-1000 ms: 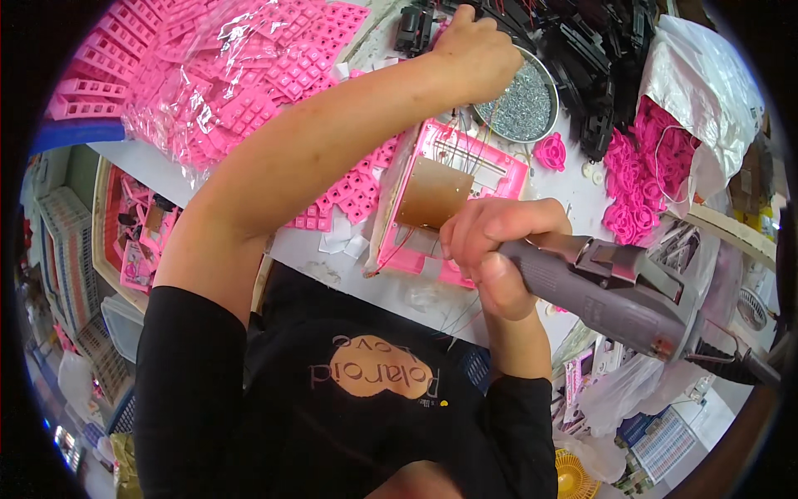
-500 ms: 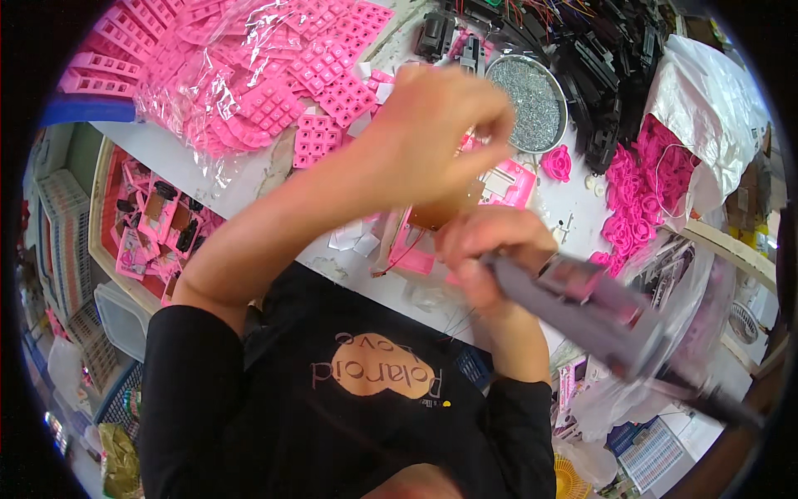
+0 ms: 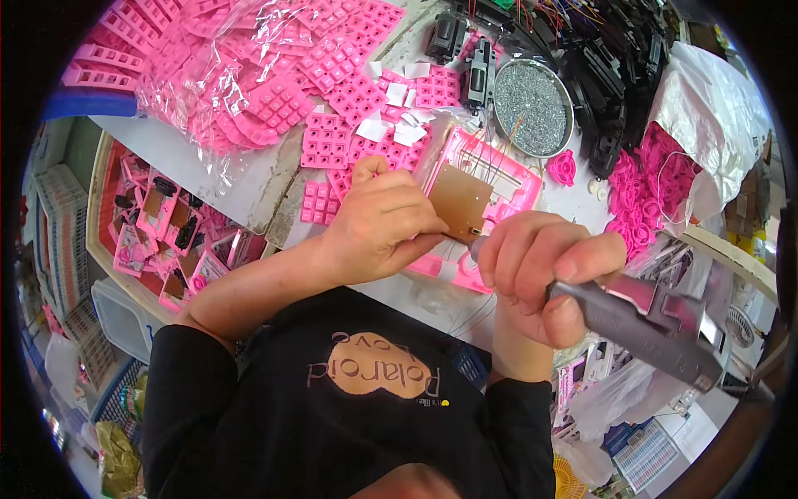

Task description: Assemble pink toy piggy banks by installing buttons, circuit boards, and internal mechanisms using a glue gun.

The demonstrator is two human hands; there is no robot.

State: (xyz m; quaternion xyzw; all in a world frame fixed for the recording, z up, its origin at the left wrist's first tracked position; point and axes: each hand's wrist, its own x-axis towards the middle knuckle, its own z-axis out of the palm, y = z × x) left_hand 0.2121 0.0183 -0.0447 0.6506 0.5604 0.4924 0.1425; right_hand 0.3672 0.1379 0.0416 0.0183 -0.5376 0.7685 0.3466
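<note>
A pink plastic housing (image 3: 522,187) lies on the table in front of me, with a brown circuit board (image 3: 460,198) set in it and thin wires across it. My left hand (image 3: 384,218) pinches thumb and forefinger together at the board's near edge; whatever is between the fingertips is too small or hidden. In my right hand (image 3: 544,270) is a dark grey electric screwdriver (image 3: 644,337), held with fingers wrapped round its front part. Its nose points at the board beside my left fingertips; the bit itself is hard to make out.
A round metal bowl (image 3: 572,116) of small screws stands beyond the housing. Pink keypads (image 3: 353,96) and white paper bits lie at the far left, black plastic parts (image 3: 590,83) at the far right. Pink rings (image 3: 632,200) spill from a white bag. A bin (image 3: 101,200) holds assembled pink housings.
My left hand has come down from near the screw bowl to the board's near edge. My right hand has shifted right, with the screwdriver's nose now at the board.
</note>
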